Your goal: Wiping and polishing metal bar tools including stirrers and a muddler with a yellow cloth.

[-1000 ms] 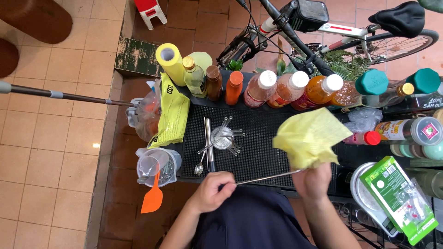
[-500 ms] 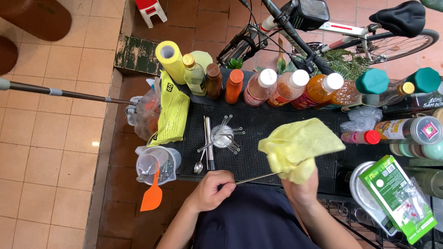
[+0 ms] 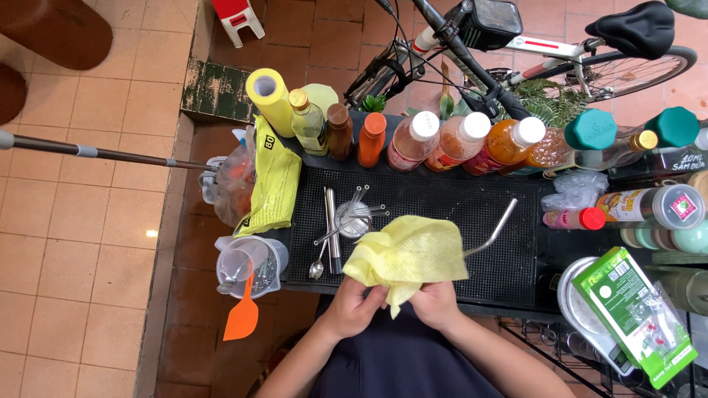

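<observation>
We've got the cloth [image 3: 408,254] on the mat [image 3: 442,221], bottles [image 3: 442,140] lined up behind, carton [image 3: 634,313] off right

We are seeing open mat [image 3: 442,214] between the cloth [image 3: 405,254] and the bottles [image 3: 442,140] lining the far edge. To the left, the glass of spoons [image 3: 352,220] and the yellow bag [image 3: 274,188] are crowding the way. To the right, the bent straw [image 3: 495,228] is jutting out, and jars [image 3: 649,206] are blocking that edge.

both hands, left hand [image 3: 354,306] and right hand [image 3: 435,304], grip a yellow cloth [image 3: 405,254] wrapped around a bent metal straw [image 3: 493,230].
</observation>
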